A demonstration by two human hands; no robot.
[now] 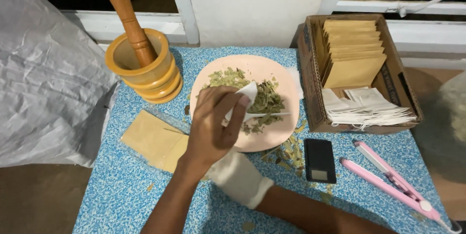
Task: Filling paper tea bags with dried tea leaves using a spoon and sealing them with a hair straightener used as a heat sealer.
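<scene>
On the blue speckled table (121,195), everything placed from the pink plate (286,132):

Far left of the plate: a crinkled grey plastic sack (48,78) lies off the table edge.
Upper left of the plate: a yellow wooden mortar (145,71) stands with its pestle (128,20) leaning inside.
Lower left of the plate: tan paper envelopes (150,139) lie flat.
Over the plate: my left hand (213,127) has its fingers pinched closed around a small white filter bag (242,98), above the dried leaves (267,100).
Under my left wrist: my right hand (238,178), in a white glove, is mostly hidden; I cannot tell its grip.
Lower right of the plate: a black pocket scale (319,160), then a pink sealing iron (388,183).
Upper right of the plate: a cardboard box (310,93) holds more envelopes and white bags.
</scene>
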